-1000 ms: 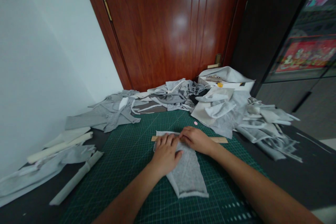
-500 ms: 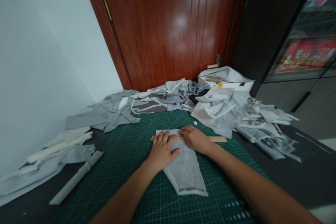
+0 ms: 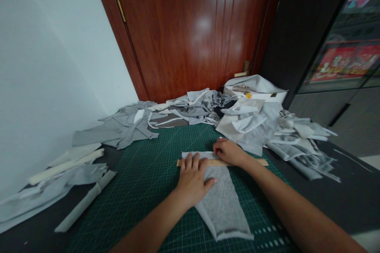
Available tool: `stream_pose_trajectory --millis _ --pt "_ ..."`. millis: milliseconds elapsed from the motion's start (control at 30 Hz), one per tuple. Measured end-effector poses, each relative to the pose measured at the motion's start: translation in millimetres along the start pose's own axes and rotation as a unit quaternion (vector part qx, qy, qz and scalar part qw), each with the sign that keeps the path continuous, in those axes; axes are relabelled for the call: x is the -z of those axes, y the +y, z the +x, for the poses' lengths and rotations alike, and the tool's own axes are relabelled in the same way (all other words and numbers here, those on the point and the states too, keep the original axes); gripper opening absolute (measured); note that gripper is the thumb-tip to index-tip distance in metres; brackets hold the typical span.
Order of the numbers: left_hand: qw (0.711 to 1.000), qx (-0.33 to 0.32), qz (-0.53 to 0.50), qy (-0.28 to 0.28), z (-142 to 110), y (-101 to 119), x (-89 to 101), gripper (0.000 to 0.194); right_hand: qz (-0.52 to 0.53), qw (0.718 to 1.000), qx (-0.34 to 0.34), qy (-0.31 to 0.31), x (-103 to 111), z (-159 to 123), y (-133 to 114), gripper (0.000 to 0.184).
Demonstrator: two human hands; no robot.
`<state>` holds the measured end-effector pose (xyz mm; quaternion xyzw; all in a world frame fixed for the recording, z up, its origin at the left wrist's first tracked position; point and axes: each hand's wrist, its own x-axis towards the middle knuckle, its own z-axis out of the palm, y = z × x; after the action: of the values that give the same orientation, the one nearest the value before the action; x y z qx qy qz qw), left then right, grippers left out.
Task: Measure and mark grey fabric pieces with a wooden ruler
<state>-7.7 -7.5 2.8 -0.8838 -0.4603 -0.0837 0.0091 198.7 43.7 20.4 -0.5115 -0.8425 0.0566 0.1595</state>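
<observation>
A tapered piece of grey fabric (image 3: pixel 225 201) lies on the green cutting mat (image 3: pixel 142 174). Across its far end runs a light wooden ruler (image 3: pixel 215 163), sticking out past both sides of the cloth. My left hand (image 3: pixel 192 180) rests flat on ruler and cloth, fingers spread and thumb out to the right. At the fabric's far right corner is my right hand (image 3: pixel 228 151), its fingers curled in; whatever they may hold is hidden. Just beyond its knuckles, a small pale pink spot (image 3: pixel 220 138) shows, mostly covered by the hand.
Grey fabric pieces (image 3: pixel 118 126) are heaped along the mat's back left edge, with rolled cloth (image 3: pixel 86 201) at left. A white box (image 3: pixel 267 95) and draped fabric (image 3: pixel 252 126) stand at back right, beside more scraps (image 3: pixel 303 154). A wooden door (image 3: pixel 184 35) is behind.
The fabric and ruler have shifted right and nearer to me, my left hand moving along with them. My right hand has left the ruler, curled, and covers most of the pink disc.
</observation>
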Motion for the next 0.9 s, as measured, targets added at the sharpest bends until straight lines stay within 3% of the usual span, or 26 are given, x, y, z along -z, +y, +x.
stream_pose_trajectory --millis 300,467,733,900 --pt "0.999 -0.017 -0.019 0.033 6 -11 4.0 0.040 0.058 0.997 0.042 0.036 -5 0 1 0.012" --pt "0.998 -0.030 -0.032 0.043 12 -14 4.3 0.031 0.065 0.995 0.049 0.053 -12 2 -1 0.021" --pt "0.988 -0.153 -0.014 0.031 11 -13 6.8 0.043 0.100 0.989 0.075 0.074 -18 3 8 0.029" --pt "0.989 -0.147 0.014 0.008 8 -8 4.4 0.040 0.096 0.988 0.085 0.086 -18 2 8 0.020"
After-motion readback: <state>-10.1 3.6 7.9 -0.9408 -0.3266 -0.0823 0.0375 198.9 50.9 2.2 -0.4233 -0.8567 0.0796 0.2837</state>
